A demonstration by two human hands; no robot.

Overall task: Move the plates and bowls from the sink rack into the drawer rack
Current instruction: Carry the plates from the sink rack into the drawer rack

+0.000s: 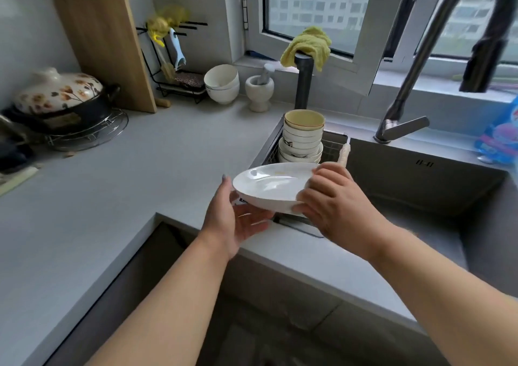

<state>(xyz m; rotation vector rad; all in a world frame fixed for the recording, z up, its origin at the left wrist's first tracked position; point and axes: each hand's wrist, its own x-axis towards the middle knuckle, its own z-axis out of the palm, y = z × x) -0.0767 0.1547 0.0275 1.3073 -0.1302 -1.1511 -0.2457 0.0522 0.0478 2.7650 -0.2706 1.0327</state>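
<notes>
A white shallow plate [270, 186] is held level above the near end of the sink rack [332, 144]. My right hand [330, 197] grips its right rim, thumb on top. My left hand [235, 214] cups it from below at the left, fingers spread under the base. Behind the plate, a tall stack of white bowls [302, 138] stands in the rack, with a yellow-lined bowl on top. The drawer rack is not visible; only a dark opening [173, 295] shows below the counter edge.
The deep sink basin [420, 186] lies to the right, with a tall faucet [414, 85] over it. On the grey counter [112, 197] stand two stacked white bowls [222, 83], a mortar with pestle [259, 90], a floral clay pot [61, 96] and a cutting board [103, 43].
</notes>
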